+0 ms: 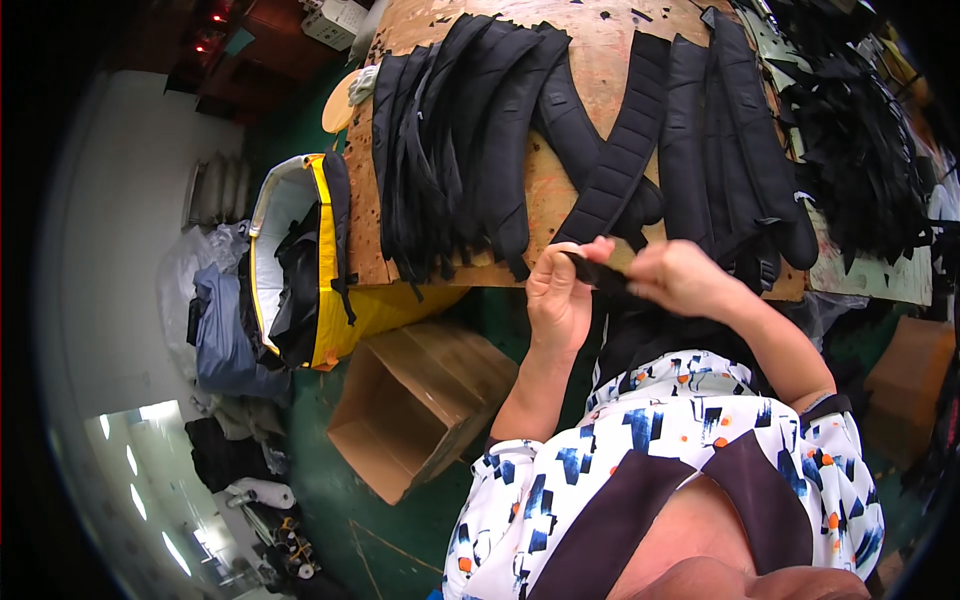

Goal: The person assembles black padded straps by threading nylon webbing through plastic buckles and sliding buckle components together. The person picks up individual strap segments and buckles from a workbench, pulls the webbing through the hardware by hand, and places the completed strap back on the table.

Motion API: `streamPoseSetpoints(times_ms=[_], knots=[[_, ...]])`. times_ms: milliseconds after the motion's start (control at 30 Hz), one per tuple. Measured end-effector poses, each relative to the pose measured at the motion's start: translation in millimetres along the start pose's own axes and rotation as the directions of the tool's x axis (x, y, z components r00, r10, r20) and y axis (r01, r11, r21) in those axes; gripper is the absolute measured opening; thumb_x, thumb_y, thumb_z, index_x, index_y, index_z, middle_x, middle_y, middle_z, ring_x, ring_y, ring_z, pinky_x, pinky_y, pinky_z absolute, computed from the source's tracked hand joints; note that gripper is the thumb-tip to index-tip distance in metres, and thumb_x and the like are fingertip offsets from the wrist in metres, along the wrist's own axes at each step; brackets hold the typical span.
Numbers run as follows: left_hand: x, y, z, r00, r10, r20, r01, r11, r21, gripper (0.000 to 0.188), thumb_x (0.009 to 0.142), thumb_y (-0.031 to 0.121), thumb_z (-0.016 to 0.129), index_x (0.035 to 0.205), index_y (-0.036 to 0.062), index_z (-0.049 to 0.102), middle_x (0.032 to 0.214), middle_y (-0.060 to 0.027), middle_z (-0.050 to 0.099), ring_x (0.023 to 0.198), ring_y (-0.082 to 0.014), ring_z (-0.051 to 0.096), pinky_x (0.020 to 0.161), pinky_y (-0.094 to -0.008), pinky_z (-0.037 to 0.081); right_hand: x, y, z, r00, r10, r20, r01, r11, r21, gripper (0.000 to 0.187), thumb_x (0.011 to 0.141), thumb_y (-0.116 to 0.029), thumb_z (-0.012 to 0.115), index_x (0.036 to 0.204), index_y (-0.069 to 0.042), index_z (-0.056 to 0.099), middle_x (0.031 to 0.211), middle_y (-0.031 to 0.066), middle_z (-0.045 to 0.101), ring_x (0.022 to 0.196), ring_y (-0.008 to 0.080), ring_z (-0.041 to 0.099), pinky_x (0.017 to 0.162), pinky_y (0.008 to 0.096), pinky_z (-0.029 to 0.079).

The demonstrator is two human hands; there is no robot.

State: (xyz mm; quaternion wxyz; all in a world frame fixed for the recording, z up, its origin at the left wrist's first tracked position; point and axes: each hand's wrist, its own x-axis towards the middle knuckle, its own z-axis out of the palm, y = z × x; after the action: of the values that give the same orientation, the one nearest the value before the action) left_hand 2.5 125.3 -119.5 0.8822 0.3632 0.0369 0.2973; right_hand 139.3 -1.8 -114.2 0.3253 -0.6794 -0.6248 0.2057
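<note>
At the table's near edge, my left hand (560, 290) is closed, thumb and fingers pinching a short black piece (597, 272). My right hand (685, 280) has its fingers curled on the other end of that piece, slightly blurred. A quilted black padded strap (625, 140) runs down the table toward my hands; whether the held piece is its end I cannot tell. Under it, another black padded strap (575, 110) crosses at a slant. A row of black padded straps (450, 130) lies to the left, and more black straps (705, 150) lie to the right.
The worn wooden table (590, 50) carries all the straps. Black strips pile up on the far right (855, 150). Left of the table stands a yellow-edged bag (326, 270) with black pieces inside. An open cardboard box (440, 380) sits on the green floor beside my left arm.
</note>
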Motion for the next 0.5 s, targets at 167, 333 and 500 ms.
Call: streamPoseSetpoints(times_ms=[167,333,500], knots=[[-18,36,-7,0.983,0.035,-0.181,-0.026,0.998,0.053,0.026,0.095,0.032,0.046,0.092,0.0061,0.049,0.074,-0.0054,0.051,0.054,-0.0130,0.043,0.059,-0.0323,0.043,-3,-1,15,0.957,0.037,0.289,-0.188,0.835,0.517,0.023,0.086,-0.024,0.060,0.092,-0.003,0.065,0.077,0.0162,0.065,0.073,0.0286,0.065,0.067,0.0376,0.049],[-37,46,-35,0.951,-0.028,-0.308,0.164,0.890,0.426,0.028,0.094,0.032,0.049,0.097,0.0048,0.052,0.078,-0.0082,0.056,0.048,-0.0079,0.039,0.049,-0.0207,0.037,14,30,40,0.872,0.484,0.076,-0.464,0.767,0.442,0.020,0.087,-0.019,0.057,0.090,-0.001,0.063,0.066,0.0104,0.063,0.056,0.0191,0.062,0.053,0.0323,0.048],[-55,24,-70,0.905,-0.134,-0.404,0.286,0.894,0.344,0.020,0.094,0.021,0.051,0.106,0.0048,0.052,0.088,-0.0066,0.057,0.059,-0.0066,0.044,0.052,-0.0189,0.038,21,5,84,0.944,0.251,-0.215,-0.240,0.968,0.078,0.030,0.081,-0.013,0.061,0.109,-0.005,0.055,0.088,0.0094,0.057,0.079,0.0201,0.059,0.065,0.0310,0.047]])
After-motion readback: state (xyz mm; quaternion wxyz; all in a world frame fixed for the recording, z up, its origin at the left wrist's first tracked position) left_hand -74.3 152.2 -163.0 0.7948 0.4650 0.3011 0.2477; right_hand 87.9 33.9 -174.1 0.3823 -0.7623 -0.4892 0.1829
